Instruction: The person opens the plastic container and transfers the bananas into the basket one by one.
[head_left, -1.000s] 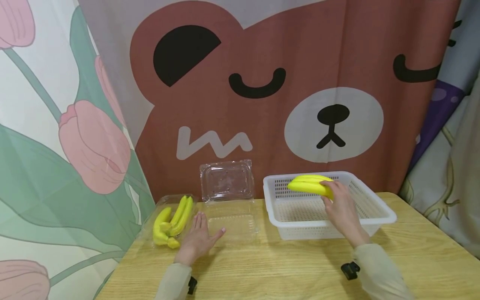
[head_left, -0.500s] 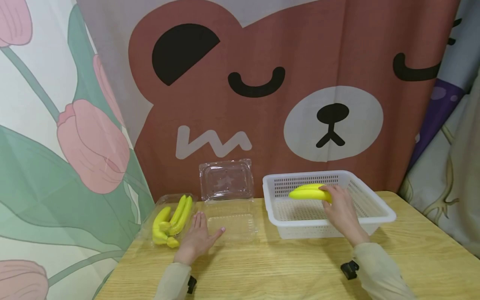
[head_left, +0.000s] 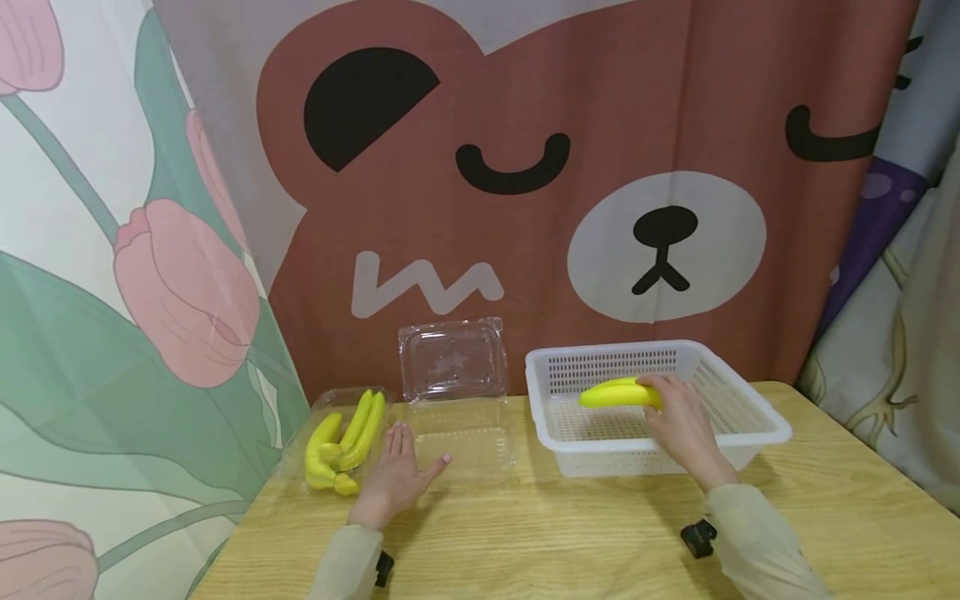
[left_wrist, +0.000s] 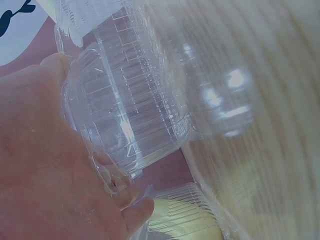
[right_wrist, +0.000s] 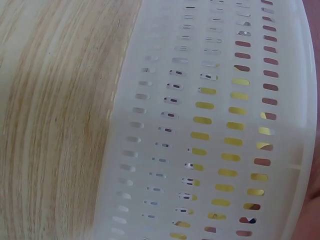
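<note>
Currently a yellow banana bunch (head_left: 617, 393) is held by the right hand (head_left: 681, 425), whose fingers are curled over its near end; the bunch is kept low inside the white slotted basket (head_left: 750, 433) at the right of the wooden table (head_left: 570, 533). Yellow is glimpsed through the basket's slots in the right wrist view. The left hand (head_left: 392, 482) is laid flat on the table, fingers straight and spread, thumb touching the open clear plastic box (head_left: 461, 417). Just left of it, a second banana bunch (head_left: 343, 442) is seen lying in another clear tray (head_left: 315, 417).
</note>
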